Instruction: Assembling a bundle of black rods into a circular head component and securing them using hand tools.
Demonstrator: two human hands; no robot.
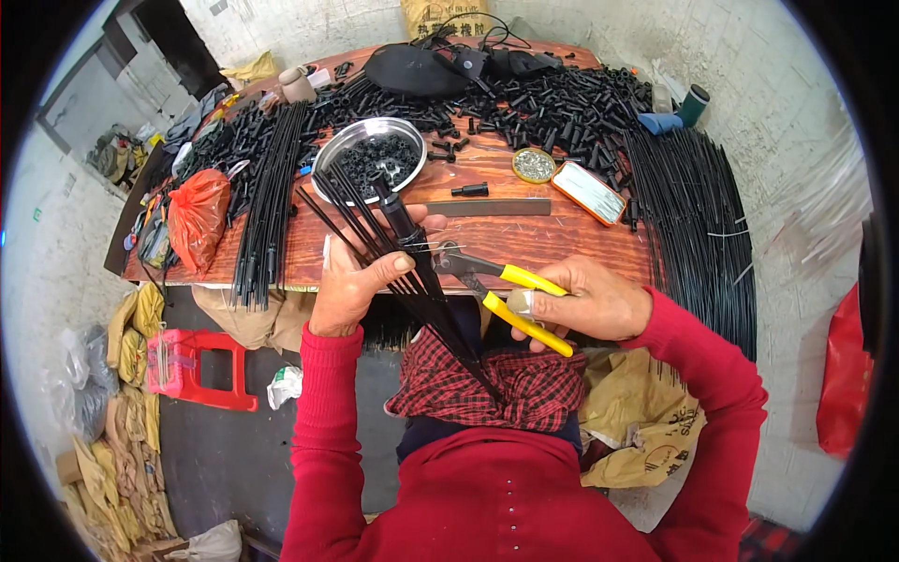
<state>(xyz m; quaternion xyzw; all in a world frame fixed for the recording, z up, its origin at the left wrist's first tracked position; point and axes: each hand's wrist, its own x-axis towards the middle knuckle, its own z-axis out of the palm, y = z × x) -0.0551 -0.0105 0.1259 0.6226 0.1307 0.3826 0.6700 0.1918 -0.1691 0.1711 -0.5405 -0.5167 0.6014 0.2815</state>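
Note:
My left hand [361,281] is closed around a bundle of thin black rods [449,342], like umbrella ribs, fanned at the upper end and running down to my lap. A thick black plastic tube [401,221] sits at the top of this bundle, against my fingers. In my right hand [599,302] are pliers with yellow handles [526,323], gripped with the handles spread apart. Their dark jaws are at the bundle just below the tube, where thin silvery wire or pins stick out. Whether the jaws touch the wire, I cannot tell.
On the wooden table [487,245] stand a metal bowl [419,140] of small black rings, a round tin [534,165] of metal bits and an orange-edged box [588,194] of pins. Black rod bundles flank both sides. A flat bar [496,207] lies ahead; black tubes pile behind.

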